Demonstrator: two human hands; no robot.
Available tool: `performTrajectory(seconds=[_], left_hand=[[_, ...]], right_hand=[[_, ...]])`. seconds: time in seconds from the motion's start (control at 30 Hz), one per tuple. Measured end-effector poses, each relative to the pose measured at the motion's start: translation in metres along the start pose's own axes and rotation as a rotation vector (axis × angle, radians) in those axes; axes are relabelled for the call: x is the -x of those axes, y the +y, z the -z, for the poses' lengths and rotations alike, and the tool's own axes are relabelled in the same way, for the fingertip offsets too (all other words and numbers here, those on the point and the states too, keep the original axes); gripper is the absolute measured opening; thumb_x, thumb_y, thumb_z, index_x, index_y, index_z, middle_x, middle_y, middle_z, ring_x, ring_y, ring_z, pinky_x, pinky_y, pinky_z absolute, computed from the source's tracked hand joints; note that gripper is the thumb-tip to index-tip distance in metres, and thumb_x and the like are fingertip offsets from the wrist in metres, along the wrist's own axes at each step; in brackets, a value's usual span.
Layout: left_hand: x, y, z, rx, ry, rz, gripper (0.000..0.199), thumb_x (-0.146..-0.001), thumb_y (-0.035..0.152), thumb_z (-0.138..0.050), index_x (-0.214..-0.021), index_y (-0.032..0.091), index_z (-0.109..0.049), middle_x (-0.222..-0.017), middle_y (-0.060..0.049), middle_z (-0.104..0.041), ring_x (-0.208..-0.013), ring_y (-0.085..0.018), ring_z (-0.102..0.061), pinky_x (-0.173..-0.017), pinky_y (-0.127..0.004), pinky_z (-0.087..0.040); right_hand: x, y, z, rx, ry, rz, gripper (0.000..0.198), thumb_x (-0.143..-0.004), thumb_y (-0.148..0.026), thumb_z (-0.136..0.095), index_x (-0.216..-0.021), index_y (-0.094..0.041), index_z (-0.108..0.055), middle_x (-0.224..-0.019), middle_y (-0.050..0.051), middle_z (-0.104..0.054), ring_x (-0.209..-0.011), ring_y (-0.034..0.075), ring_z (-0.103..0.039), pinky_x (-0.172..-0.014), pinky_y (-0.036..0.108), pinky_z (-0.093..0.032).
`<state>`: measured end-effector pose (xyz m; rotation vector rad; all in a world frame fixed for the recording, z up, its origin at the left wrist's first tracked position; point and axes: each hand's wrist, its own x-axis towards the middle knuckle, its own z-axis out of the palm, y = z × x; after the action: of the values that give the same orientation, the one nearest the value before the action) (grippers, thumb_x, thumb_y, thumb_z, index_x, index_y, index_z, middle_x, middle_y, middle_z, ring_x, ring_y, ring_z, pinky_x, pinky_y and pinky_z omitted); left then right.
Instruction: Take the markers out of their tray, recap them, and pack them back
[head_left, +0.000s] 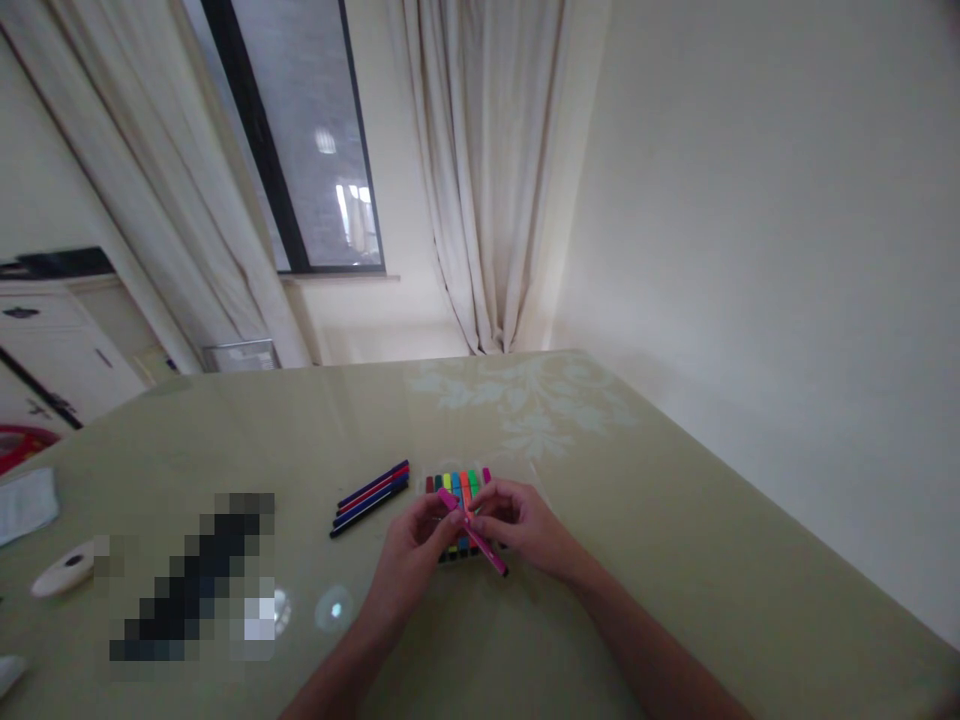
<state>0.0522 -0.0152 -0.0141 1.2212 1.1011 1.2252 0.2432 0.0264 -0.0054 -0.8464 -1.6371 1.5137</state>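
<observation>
A pink marker point(490, 556) slants across the space between my hands, its dark end pointing down to the right. My left hand point(412, 545) pinches it near its upper end. My right hand point(525, 525) has its thumb and fingers closed on the marker's middle. Below both hands lies a row of markers point(455, 481) in several colours, in what looks like a clear case; my fingers cover much of it. Left of my hands, several dark blue and red pens point(371, 497) lie side by side on the table.
The pale green glossy table point(675, 600) has a white floral pattern at its far end. On the left are a pixelated dark object point(195, 580), a white oval object point(64, 572) and a white cloth or paper point(28, 505). A wall point(787, 300) borders the right edge.
</observation>
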Motion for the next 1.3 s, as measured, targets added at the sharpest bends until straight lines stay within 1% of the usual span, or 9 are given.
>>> performTrajectory(seconds=[0.07,0.17,0.27,0.33,0.4,0.53,0.63,1.07,1.3], left_hand=[[0.002,-0.003,0.0,-0.147,0.038,-0.051,0.044,-0.091,0.055,-0.064,-0.116,0.018,-0.067,-0.111,-0.01,-0.076,-0.098,-0.026,-0.073,-0.089,-0.039,-0.059],[0.009,-0.009,-0.002,-0.555,0.044,-0.219,0.034,-0.1,0.044,-0.053,-0.123,0.022,-0.065,-0.114,-0.01,-0.074,-0.103,-0.026,-0.07,-0.094,-0.043,-0.057],[0.016,-0.017,-0.007,-0.92,-0.084,-0.426,0.035,-0.1,0.03,-0.053,-0.133,0.026,-0.061,-0.132,-0.008,-0.069,-0.121,-0.027,-0.063,-0.105,-0.048,-0.051],[0.02,-0.021,-0.011,-1.056,-0.19,-0.512,0.043,-0.099,0.023,-0.053,-0.142,0.028,-0.055,-0.144,-0.006,-0.062,-0.129,-0.026,-0.058,-0.11,-0.048,-0.048],[0.023,-0.023,-0.015,-1.13,-0.272,-0.554,0.05,-0.099,0.018,-0.051,-0.148,0.031,-0.049,-0.149,-0.003,-0.058,-0.133,-0.024,-0.055,-0.112,-0.046,-0.047],[0.028,-0.021,-0.021,-1.202,-0.336,-0.567,0.058,-0.098,0.018,-0.055,-0.152,0.032,-0.043,-0.152,-0.001,-0.055,-0.135,-0.024,-0.053,-0.112,-0.045,-0.047],[0.029,-0.02,-0.023,-1.222,-0.355,-0.568,0.059,-0.097,0.02,-0.058,-0.153,0.031,-0.042,-0.152,-0.001,-0.055,-0.136,-0.025,-0.051,-0.114,-0.047,-0.045],[0.03,-0.026,-0.023,-1.219,-0.34,-0.566,0.066,-0.096,0.022,-0.059,-0.157,0.033,-0.035,-0.153,-0.003,-0.053,-0.137,-0.026,-0.049,-0.116,-0.047,-0.042],[0.03,-0.023,-0.025,-1.236,-0.354,-0.531,0.063,-0.097,0.021,-0.059,-0.156,0.032,-0.038,-0.153,-0.003,-0.053,-0.137,-0.027,-0.049,-0.116,-0.048,-0.042]], right_hand=[[-0.002,-0.001,0.009,-0.006,0.05,0.011,0.037,-0.081,-0.05,-0.08,-0.097,-0.018,-0.069,-0.08,0.002,-0.073,-0.07,0.016,-0.068,-0.066,0.027,-0.053],[-0.007,0.002,0.031,0.074,0.228,0.023,0.037,-0.079,-0.05,-0.079,-0.094,-0.018,-0.069,-0.076,0.002,-0.072,-0.069,0.017,-0.069,-0.067,0.029,-0.055],[-0.011,0.011,0.049,0.236,0.357,-0.048,0.029,-0.078,-0.043,-0.077,-0.089,-0.018,-0.067,-0.069,0.002,-0.072,-0.064,0.017,-0.069,-0.063,0.029,-0.055],[-0.011,0.017,0.052,0.312,0.364,-0.094,0.022,-0.079,-0.038,-0.074,-0.087,-0.018,-0.067,-0.069,0.002,-0.072,-0.062,0.017,-0.07,-0.061,0.028,-0.054],[-0.01,0.021,0.049,0.368,0.348,-0.11,0.016,-0.081,-0.032,-0.07,-0.087,-0.018,-0.067,-0.07,0.003,-0.073,-0.062,0.018,-0.071,-0.061,0.028,-0.055],[-0.009,0.023,0.038,0.568,0.351,-0.091,0.006,-0.082,-0.022,-0.067,-0.084,-0.018,-0.07,-0.079,0.006,-0.076,-0.073,0.02,-0.073,-0.069,0.031,-0.055],[-0.009,0.023,0.036,0.654,0.341,-0.087,0.006,-0.083,-0.02,-0.066,-0.084,-0.018,-0.072,-0.082,0.006,-0.077,-0.076,0.019,-0.072,-0.072,0.03,-0.055],[-0.008,0.022,0.035,0.688,0.355,-0.076,0.009,-0.084,-0.021,-0.065,-0.087,-0.019,-0.074,-0.082,0.005,-0.077,-0.073,0.018,-0.07,-0.069,0.028,-0.053],[-0.007,0.02,0.033,0.682,0.337,-0.05,0.013,-0.085,-0.022,-0.063,-0.086,-0.019,-0.076,-0.082,0.005,-0.077,-0.072,0.019,-0.07,-0.07,0.029,-0.053]])
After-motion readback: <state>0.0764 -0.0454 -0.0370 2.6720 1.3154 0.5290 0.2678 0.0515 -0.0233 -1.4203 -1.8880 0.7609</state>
